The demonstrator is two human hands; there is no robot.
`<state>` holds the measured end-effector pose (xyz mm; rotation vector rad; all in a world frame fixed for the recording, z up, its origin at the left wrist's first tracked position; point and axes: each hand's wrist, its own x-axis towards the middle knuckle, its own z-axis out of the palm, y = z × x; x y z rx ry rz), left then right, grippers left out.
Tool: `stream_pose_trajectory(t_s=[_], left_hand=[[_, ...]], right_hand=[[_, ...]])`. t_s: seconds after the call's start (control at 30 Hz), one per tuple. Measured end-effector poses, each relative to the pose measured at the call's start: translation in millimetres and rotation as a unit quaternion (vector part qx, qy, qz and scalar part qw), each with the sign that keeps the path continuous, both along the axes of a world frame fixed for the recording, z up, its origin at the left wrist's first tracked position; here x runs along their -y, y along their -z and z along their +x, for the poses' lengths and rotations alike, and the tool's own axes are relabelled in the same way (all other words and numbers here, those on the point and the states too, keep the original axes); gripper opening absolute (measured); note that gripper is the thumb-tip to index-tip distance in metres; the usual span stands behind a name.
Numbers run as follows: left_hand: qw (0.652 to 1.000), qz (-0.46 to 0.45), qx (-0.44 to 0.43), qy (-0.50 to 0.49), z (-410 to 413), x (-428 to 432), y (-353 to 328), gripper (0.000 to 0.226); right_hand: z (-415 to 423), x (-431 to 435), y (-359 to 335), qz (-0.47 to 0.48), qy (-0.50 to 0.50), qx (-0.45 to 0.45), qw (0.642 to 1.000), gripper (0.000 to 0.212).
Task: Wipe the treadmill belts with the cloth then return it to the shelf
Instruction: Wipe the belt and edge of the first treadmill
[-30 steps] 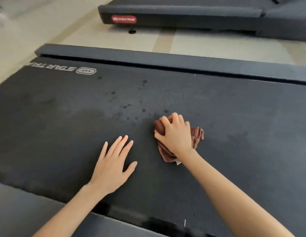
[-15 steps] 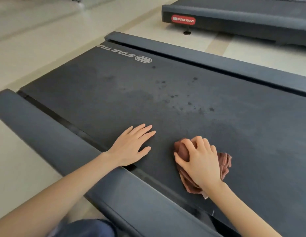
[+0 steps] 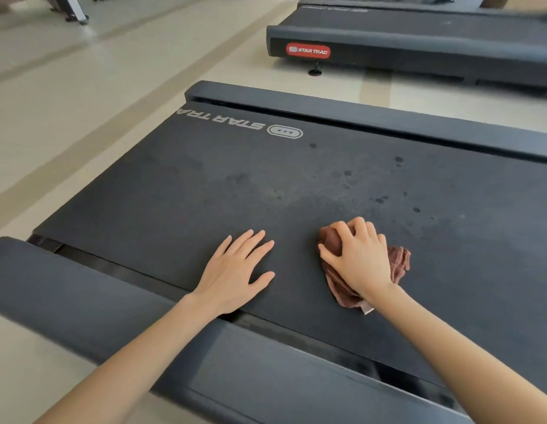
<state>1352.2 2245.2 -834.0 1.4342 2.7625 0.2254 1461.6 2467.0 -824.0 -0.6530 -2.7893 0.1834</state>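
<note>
Crumpled reddish-brown terry cloth (image 3: pixel 399 261) lying on the wide dark grey rubber treadmill belt (image 3: pixel 204 185), toward its near edge and right of centre. Gripped from above by the right hand (image 3: pixel 361 258), fingers curled over the bunched left part, folds spilling out to the right and toward the wrist, a small white tag (image 3: pixel 367 309) poking from the near end. Left hand (image 3: pixel 235 270) flat on the belt just left of the cloth, apart from it, fingers straight and slightly spread, holding nothing. Scattered dark spots (image 3: pixel 379 200) on the belt beyond the cloth, toward the far right. White Star Trac lettering (image 3: pixel 241 123) printed at the belt's far-left corner. Smooth grey near side rail (image 3: pixel 82 301) along the near edge, under both forearms; far side rail (image 3: pixel 388 117) along the opposite edge. Second dark treadmill (image 3: pixel 419 44) with a red oval badge (image 3: pixel 308 51) farther off on the cream floor (image 3: pixel 82 102).
</note>
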Motion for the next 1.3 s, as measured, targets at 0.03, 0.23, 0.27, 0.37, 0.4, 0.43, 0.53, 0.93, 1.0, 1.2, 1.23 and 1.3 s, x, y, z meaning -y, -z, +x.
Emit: stream_pose_trajectory(t_s=[0.03, 0.23, 0.27, 0.37, 0.4, 0.43, 0.53, 0.93, 1.0, 1.2, 1.23, 1.3], left_hand=[[1.000, -0.002, 0.002, 0.005, -10, 8, 0, 0.058], [1.000, -0.021, 0.006, -0.020, -52, 58, -5, 0.057], [0.999, -0.018, 0.010, -0.032, -57, 66, -6, 0.057], [0.998, -0.006, 0.019, -0.061, -70, 89, -8, 0.055], [0.997, -0.008, 0.016, -0.076, -73, 98, -7, 0.055], [0.995, -0.010, 0.015, -0.095, -78, 106, -6, 0.056], [0.990, -0.007, 0.029, -0.136, -92, 129, -7, 0.055], [0.962, -0.126, 0.154, -0.185, -104, 182, -165, 0.055], [0.964, -0.120, 0.133, -0.196, -108, 192, -211, 0.055], [0.971, -0.073, 0.071, -0.219, -109, 220, -347, 0.055], [0.973, -0.050, 0.058, -0.220, -108, 225, -368, 0.053], [0.974, -0.012, 0.029, -0.224, -107, 236, -404, 0.050]], right_hand=[[-12, 8, -1, -0.004, 0.005, 0.007, 1.000, 0.040], [-72, 60, -4, -0.027, -0.003, 0.025, 0.999, 0.042], [-81, 67, -4, -0.029, -0.009, 0.027, 0.999, 0.041], [-113, 84, -3, -0.028, -0.032, 0.025, 0.999, 0.041], [-126, 89, -1, -0.025, -0.043, 0.019, 0.999, 0.040], [-140, 96, 0, -0.021, -0.057, 0.013, 0.998, 0.040], [-190, 120, 1, -0.023, -0.100, 0.013, 0.995, 0.040], [-227, 180, -156, -0.078, -0.252, 0.152, 0.952, 0.041], [-227, 186, -205, -0.077, -0.260, 0.154, 0.950, 0.041], [-224, 204, -345, -0.078, -0.269, 0.132, 0.951, 0.039], [-221, 207, -365, -0.078, -0.270, 0.119, 0.952, 0.038], [-215, 212, -403, -0.073, -0.274, 0.092, 0.955, 0.035]])
